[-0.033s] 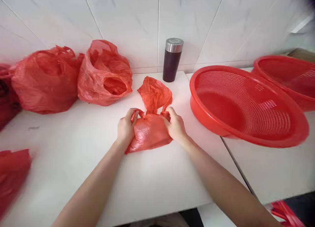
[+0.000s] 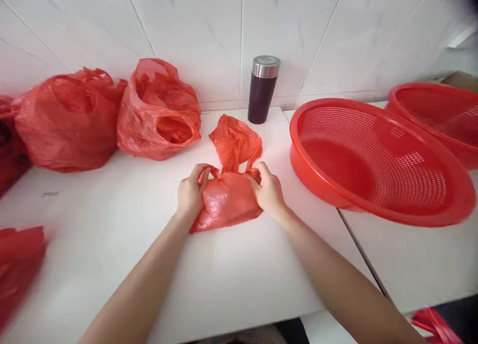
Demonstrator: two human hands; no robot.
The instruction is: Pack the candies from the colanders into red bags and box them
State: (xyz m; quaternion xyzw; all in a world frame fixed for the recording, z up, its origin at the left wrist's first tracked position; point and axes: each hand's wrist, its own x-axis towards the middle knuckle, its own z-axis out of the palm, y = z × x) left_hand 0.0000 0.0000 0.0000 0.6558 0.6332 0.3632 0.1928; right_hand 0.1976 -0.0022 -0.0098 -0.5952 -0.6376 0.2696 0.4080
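centrally on the white table, a small red bag was held on both sides: one gathered end was pinched by the left hand, the other by the right hand. behind, the space was bounded by an upright dark tumbler and, leftward, by an open red bag and a bulging red bag. rightward, room was taken up by a perforated basket, by which a second basket was partly hidden.

Forearms reach across counter; left grip and right grip pinched, low over it, palms slightly apart.
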